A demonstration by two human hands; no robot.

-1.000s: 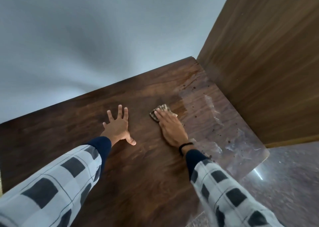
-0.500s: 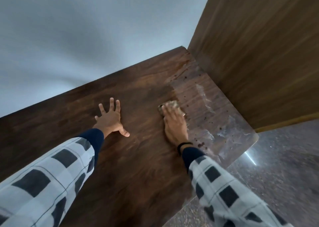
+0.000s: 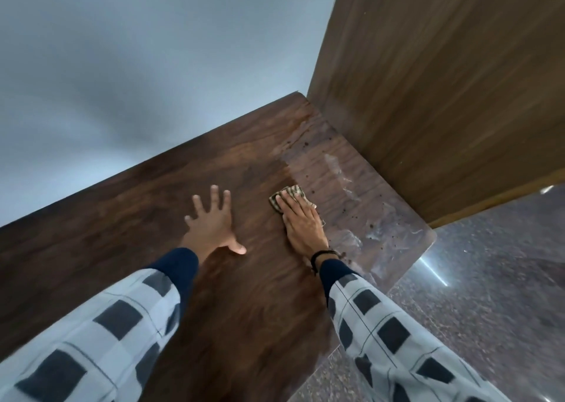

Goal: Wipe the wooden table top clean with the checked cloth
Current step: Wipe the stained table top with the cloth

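A dark wooden table top (image 3: 128, 236) fills the middle of the view. My right hand (image 3: 301, 221) lies flat, fingers straight, pressing a small folded checked cloth (image 3: 293, 194) onto the wood; most of the cloth is hidden under the fingers. My left hand (image 3: 211, 223) rests flat on the table to the left, fingers spread, holding nothing. To the right of the cloth the table end (image 3: 351, 194) carries a pale smeared film with dark specks and crumbs.
A tall brown wooden panel (image 3: 443, 90) stands against the table's right end. A plain grey wall (image 3: 137, 65) runs behind the far edge. Speckled stone floor (image 3: 489, 294) lies beyond the near right corner.
My right hand with the cloth slid right toward the smeared part, then back a little to the left. My left hand stayed planted on the wood. The head camera shifted.
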